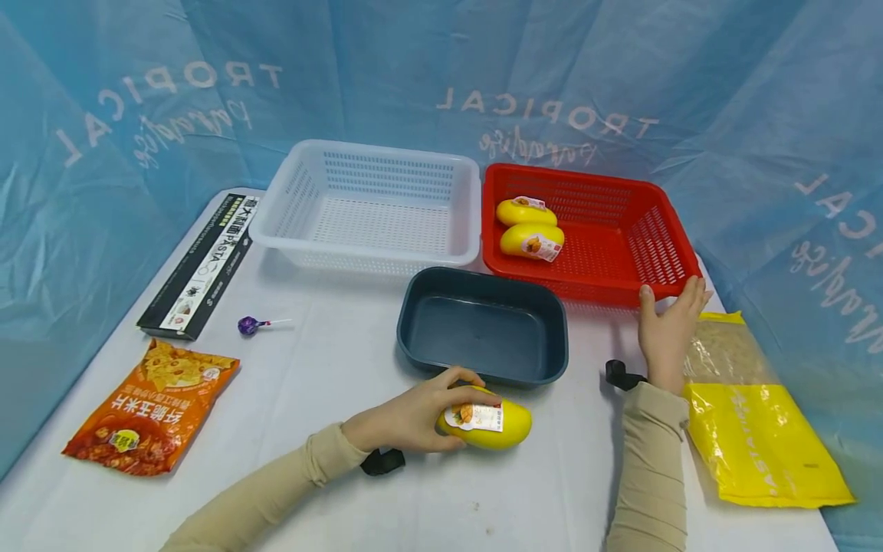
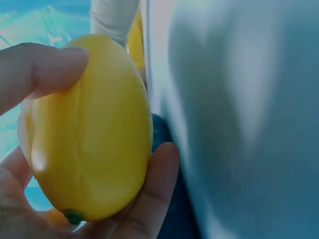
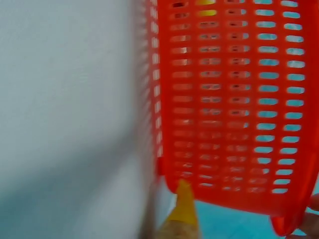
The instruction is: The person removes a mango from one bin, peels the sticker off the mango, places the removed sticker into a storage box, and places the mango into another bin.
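Note:
My left hand (image 1: 414, 418) grips a yellow mango-shaped pack (image 1: 491, 426) with a printed label, low over the white table just in front of the dark blue tray (image 1: 483, 326). In the left wrist view my fingers (image 2: 40, 69) curl round the yellow pack (image 2: 89, 129). My right hand (image 1: 667, 326) rests with straight fingers against the near right corner of the red basket (image 1: 655, 245), thumb on its front rim. Two more yellow packs (image 1: 530, 228) lie in the red basket's left side. The right wrist view shows the red basket's slotted wall (image 3: 234, 104) close up.
An empty white basket (image 1: 375, 207) stands left of the red one. On the left lie a black pasta box (image 1: 200, 264), a purple lollipop (image 1: 250, 325) and an orange snack bag (image 1: 155, 406). A yellow pasta bag (image 1: 752, 418) lies at the right edge. Blue sheeting surrounds the table.

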Action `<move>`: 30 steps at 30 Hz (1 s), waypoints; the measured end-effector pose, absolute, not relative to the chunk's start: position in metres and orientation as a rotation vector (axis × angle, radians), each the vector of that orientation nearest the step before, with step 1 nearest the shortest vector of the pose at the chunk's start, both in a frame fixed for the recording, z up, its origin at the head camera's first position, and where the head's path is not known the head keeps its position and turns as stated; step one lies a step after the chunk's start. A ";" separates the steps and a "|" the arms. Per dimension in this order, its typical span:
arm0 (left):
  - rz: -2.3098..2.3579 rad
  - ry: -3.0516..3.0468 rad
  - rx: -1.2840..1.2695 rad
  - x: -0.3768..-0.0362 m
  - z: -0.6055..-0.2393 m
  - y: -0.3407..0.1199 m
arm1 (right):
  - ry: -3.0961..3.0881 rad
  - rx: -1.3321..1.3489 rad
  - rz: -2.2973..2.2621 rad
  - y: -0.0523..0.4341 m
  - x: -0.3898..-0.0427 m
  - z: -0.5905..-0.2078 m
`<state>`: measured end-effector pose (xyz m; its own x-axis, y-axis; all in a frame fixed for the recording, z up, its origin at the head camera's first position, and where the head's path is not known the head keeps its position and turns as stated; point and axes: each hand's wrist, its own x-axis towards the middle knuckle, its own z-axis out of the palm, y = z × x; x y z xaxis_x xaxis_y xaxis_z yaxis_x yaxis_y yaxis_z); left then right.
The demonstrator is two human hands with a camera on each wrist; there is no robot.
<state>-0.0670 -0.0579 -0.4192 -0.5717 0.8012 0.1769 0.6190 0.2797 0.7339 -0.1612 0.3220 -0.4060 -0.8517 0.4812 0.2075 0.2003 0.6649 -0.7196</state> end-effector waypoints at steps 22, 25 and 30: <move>1.172 2.337 1.127 -0.061 -0.435 -0.068 | -2.211 0.242 1.006 0.228 -0.127 -0.355; 1.209 2.322 1.097 -0.061 -0.436 -0.069 | -2.218 0.406 1.061 0.210 -0.118 -0.354; 1.252 2.293 1.028 -0.060 -0.437 -0.072 | -2.289 0.604 1.124 0.188 -0.103 -0.357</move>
